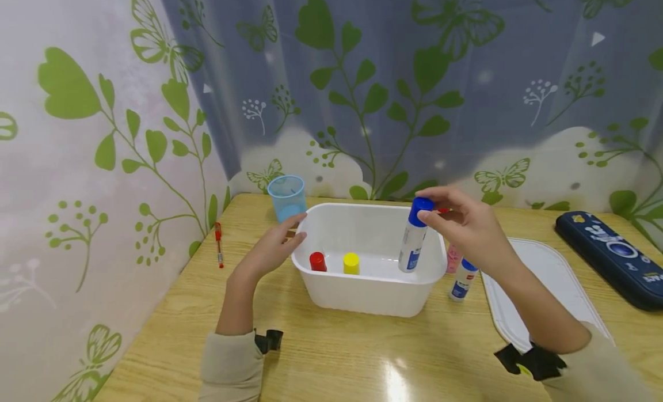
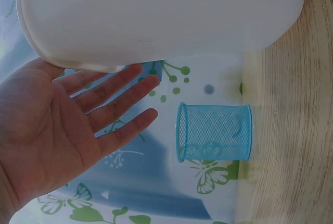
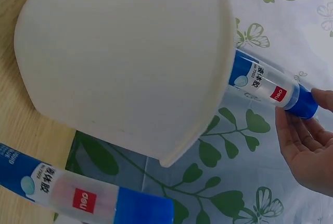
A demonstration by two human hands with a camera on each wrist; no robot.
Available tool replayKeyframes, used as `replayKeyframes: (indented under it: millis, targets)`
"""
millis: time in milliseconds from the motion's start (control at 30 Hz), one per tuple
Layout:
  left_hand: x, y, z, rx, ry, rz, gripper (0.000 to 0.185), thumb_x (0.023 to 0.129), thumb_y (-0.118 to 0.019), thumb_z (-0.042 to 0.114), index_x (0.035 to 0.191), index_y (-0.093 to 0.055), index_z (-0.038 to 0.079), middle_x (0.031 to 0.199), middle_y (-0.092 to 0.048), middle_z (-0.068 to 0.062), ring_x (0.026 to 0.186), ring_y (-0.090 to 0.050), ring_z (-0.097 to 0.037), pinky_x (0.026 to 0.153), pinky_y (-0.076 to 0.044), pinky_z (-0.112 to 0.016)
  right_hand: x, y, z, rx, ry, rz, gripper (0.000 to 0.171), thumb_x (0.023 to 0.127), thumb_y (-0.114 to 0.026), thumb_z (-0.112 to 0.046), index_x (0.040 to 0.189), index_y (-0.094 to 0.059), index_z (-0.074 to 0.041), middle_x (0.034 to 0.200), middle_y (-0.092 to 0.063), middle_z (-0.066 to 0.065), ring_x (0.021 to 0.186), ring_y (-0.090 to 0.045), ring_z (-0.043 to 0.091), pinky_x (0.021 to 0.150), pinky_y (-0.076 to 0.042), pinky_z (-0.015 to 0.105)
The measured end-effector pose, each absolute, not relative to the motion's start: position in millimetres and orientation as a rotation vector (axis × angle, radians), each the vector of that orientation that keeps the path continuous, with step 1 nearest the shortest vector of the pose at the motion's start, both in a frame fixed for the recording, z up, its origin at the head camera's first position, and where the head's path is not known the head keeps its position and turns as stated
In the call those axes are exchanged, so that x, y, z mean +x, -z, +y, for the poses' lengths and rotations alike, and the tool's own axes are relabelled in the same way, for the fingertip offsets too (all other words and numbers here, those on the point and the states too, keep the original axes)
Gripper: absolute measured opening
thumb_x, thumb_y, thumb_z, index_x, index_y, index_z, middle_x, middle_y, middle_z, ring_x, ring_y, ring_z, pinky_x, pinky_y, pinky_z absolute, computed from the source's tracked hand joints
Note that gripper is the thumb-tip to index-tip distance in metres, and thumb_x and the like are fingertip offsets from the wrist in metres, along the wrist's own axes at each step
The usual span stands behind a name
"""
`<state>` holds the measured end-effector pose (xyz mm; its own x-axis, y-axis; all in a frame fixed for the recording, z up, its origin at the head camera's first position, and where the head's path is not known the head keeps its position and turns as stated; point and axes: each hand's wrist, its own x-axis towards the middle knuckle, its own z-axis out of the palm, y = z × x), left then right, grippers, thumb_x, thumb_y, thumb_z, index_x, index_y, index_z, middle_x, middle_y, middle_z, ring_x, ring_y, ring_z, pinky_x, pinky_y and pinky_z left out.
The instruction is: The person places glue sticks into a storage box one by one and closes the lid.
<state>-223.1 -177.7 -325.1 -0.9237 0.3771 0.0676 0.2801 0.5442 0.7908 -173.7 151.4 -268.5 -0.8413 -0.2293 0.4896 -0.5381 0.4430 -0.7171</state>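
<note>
A leaf-and-butterfly curtain is hanging behind the wood-grain desk, where a white plastic bin is standing near the back edge. The right hand is pinching the blue cap of a Deli liquid glue bottle, holding it cap up, slightly tilted, its lower end below the bin's rim; whether it is touching the bottom, I cannot tell. The left hand is resting at the bin's left end, fingers extended and spread. A red cap and a yellow cap are showing inside. A second glue bottle is standing just beside the bin's right end. A blue mesh cup is occupying the desk's back left corner. The step in hand seems to be guiding the bottle through the bin's mouth, inward or outward being unclear; the next move is probably calling for a steady pinch and a path clear of the rim.
</note>
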Motion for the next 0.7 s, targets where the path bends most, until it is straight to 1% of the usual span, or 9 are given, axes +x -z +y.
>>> replayKeyframes:
  millis: [100, 267, 467, 700]
  targets:
    - [-229.5, 333.1, -181.2, 0.578, -1.334, 2.667, 0.051, 0.099, -0.044, 0.023, 0.144, -0.027, 0.006, 0.141, -0.035, -0.016, 0.121, -0.041, -0.034, 0.092, -0.039, -0.05, -178.0, 276.8, 144.9, 0.666, -1.395, -2.385, 0.029, 0.09, -0.062, -0.015, 0.117, -0.059, -0.005, 0.1, -0.061, 0.007, 0.089, -0.057, 0.012, 0.074, -0.048, 0.018]
    - [-232.6, 337.0, -183.3, 0.584, -1.338, 2.663, 0.052, 0.098, -0.046, 0.027, 0.144, -0.028, 0.009, 0.141, -0.036, -0.013, 0.121, -0.042, -0.032, 0.092, -0.04, -0.049, -184.2, 293.3, 138.9, 0.667, -1.412, -2.401, 0.029, 0.088, -0.064, -0.012, 0.115, -0.06, -0.004, 0.1, -0.062, 0.008, 0.09, -0.058, 0.013, 0.074, -0.049, 0.019]
    - [-231.8, 335.4, -182.7, 0.573, -1.326, 2.667, 0.053, 0.098, -0.046, 0.029, 0.144, -0.028, 0.01, 0.142, -0.035, -0.012, 0.121, -0.042, -0.032, 0.092, -0.04, -0.05, -189.4, 312.4, 135.1, 0.684, -1.479, -2.396, 0.03, 0.087, -0.063, -0.007, 0.117, -0.058, 0.0, 0.104, -0.061, 0.011, 0.093, -0.057, 0.018, 0.078, -0.048, 0.021]
    - [-231.5, 335.8, -183.4, 0.559, -1.321, 2.666, 0.053, 0.098, -0.046, 0.028, 0.144, -0.028, 0.01, 0.142, -0.035, -0.012, 0.122, -0.041, -0.033, 0.092, -0.04, -0.05, -193.4, 329.6, 134.2, 0.708, -1.425, -2.42, 0.031, 0.086, -0.065, -0.008, 0.117, -0.06, -0.001, 0.102, -0.062, 0.008, 0.091, -0.058, 0.017, 0.076, -0.049, 0.022]
